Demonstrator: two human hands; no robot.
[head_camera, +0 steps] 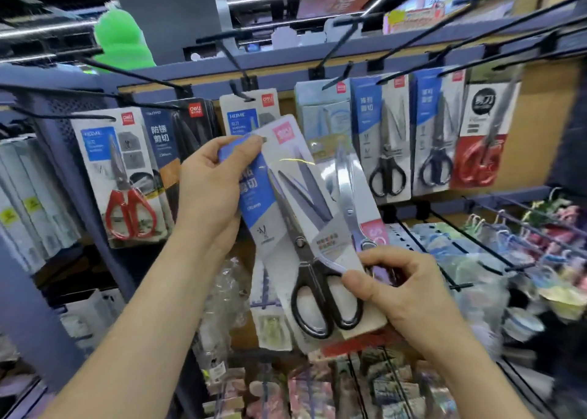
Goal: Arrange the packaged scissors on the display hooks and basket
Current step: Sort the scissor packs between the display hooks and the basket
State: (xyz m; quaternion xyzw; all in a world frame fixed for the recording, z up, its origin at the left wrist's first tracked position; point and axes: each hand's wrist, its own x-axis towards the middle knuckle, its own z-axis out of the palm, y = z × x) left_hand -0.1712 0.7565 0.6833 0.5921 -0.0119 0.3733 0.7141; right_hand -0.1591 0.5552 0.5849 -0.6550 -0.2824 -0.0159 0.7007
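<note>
My left hand (209, 189) grips the pack (270, 234) by its top; my right hand (400, 294) pinches its lower edge. The pack lies tilted, hang-hole end up-left, just below a hook (241, 94), nearest my left hand.

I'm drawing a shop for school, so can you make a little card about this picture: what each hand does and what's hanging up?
place: shop rack with black hooks
left hand: grips the top of the black-handled scissors pack
right hand: pinches that pack's lower right part
behind it: silver scissors pack
hanging left: red-handled scissors pack
hanging far right: red-bottomed pack
on a hook yet: no, held in front
</note>
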